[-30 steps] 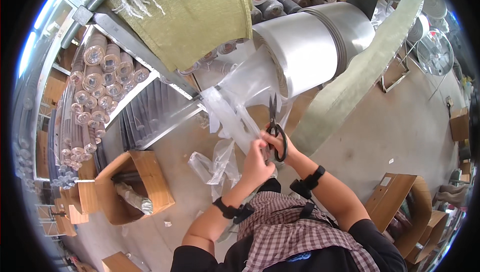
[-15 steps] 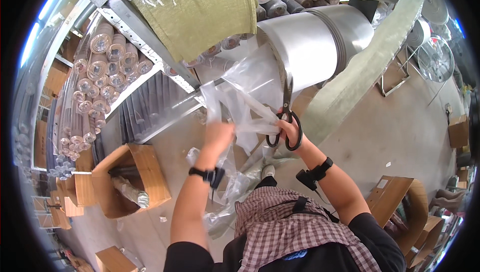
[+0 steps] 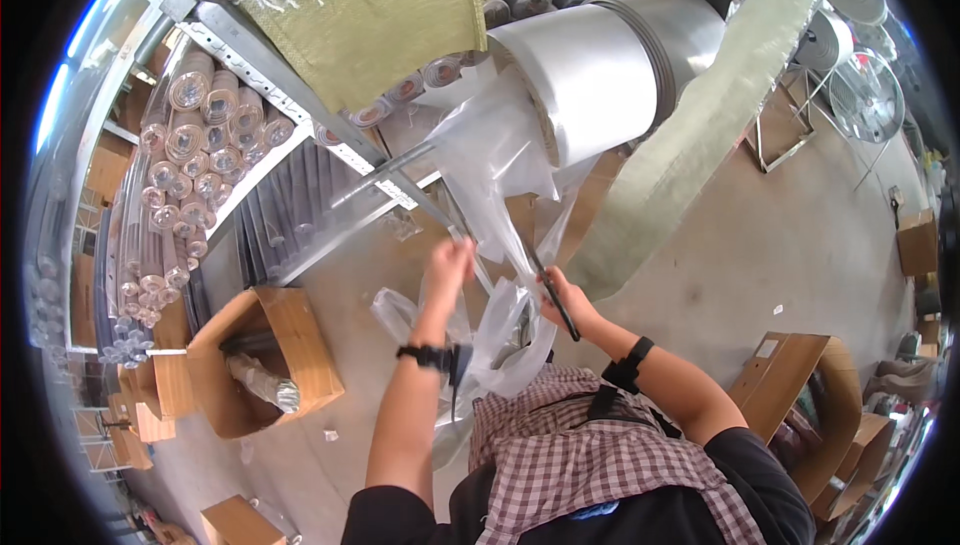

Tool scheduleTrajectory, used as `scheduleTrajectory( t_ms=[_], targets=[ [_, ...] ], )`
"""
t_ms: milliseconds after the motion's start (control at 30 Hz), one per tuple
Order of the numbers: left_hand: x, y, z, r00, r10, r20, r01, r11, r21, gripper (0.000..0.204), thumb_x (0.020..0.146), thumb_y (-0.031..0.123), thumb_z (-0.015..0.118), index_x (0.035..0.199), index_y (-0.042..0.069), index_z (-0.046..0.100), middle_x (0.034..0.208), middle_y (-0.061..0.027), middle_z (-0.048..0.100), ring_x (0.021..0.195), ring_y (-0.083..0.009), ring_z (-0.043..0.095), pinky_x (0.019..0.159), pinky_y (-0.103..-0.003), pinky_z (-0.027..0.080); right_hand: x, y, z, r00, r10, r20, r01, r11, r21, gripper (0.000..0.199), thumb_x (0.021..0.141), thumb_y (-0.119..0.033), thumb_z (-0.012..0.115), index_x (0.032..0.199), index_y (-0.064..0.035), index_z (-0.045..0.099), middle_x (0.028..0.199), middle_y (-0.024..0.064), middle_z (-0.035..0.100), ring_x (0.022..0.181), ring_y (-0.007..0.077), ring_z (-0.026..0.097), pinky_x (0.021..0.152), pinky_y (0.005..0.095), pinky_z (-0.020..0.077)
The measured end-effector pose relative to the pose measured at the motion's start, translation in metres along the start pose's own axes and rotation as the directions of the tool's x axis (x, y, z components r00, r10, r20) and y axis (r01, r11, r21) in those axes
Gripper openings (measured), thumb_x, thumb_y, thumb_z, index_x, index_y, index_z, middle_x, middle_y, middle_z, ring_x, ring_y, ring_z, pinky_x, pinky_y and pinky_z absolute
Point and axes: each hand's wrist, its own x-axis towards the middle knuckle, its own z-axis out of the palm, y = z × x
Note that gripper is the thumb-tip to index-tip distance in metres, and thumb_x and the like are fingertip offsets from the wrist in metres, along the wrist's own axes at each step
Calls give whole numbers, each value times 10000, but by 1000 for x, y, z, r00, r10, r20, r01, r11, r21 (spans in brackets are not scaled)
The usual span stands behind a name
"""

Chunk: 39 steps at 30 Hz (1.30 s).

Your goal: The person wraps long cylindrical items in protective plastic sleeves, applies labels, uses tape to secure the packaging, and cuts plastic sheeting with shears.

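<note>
From where I stand, the film work looks partway along. The clear plastic film (image 3: 490, 150) hangs at the left end of the big silvery roll (image 3: 600, 70), spread wide there and narrowing into folds that come down to the right hand (image 3: 568, 301). That hand is closed around black scissors (image 3: 556, 295), turned edge-on to me, so I can't tell whether the blades are apart or together. The film lies against the hand too, though I can't say whether the fingers grip it.

The left hand (image 3: 448, 270) is off to the side, fingers curled, near a narrow strip of film; whether it pinches anything, I can't tell.

What looks done: a good length of film is loose, sagging in folds between the forearms, just above the checked apron (image 3: 600, 455). What looks left: the wide part up by the roll, which I judge uncut, though its join to the roll isn't clear to me.
</note>
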Motion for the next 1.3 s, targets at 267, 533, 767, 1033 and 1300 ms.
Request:
scheduleTrajectory(
  t_ms=[267, 533, 767, 1033, 1300],
  targets=[
    [123, 46, 19, 996, 26, -82, -26, 1000, 2, 254, 810, 74, 564, 1051, -2, 548, 928, -69, 593, 813, -152, 585, 738, -274, 500, -50, 4, -8, 989, 40, 144, -31, 998, -61, 397, 716, -64, 539, 1101, -115, 454, 723, 172, 587, 680, 354, 592, 603, 417, 457],
    [148, 62, 46, 999, 39, -35, -44, 983, -176, 231, 822, 75, 469, 1042, 22, 516, 1018, -92, 569, 932, -203, 563, 795, -344, 494, -106, 56, -29, 952, 178, 248, -87, 937, -338, 429, 775, -65, 544, 1184, -144, 439, 959, 191, 613, 859, 376, 593, 719, 453, 463],
    [151, 61, 28, 640, 327, 695, 439, 587, -680, 457, 958, 397, 315, 1157, 15, 469, 1204, -134, 513, 1203, -300, 430, 986, -457, 365, -152, 99, -37, 960, 239, 149, -173, 917, -360, 441, 748, -64, 568, 1164, -150, 449, 905, 199, 613, 846, 395, 588, 718, 449, 464],
    [108, 39, 74, 943, -124, 310, 246, 885, -395, 490, 916, 375, 477, 1218, -7, 427, 1113, -135, 550, 1065, -252, 519, 911, -378, 411, -195, 88, -83, 952, 304, 15, -275, 881, -386, 423, 750, -40, 545, 1158, -120, 464, 960, 188, 610, 880, 384, 582, 755, 440, 464],
    [83, -19, 77, 951, -307, 34, 298, 882, -365, 472, 873, 365, 573, 1193, 38, 457, 1016, -93, 545, 967, -216, 526, 872, -343, 402, -268, 96, -101, 801, 593, 83, -567, 796, -211, 424, 750, -37, 543, 1156, -126, 459, 853, 171, 599, 808, 358, 593, 699, 416, 467]
  ],
)
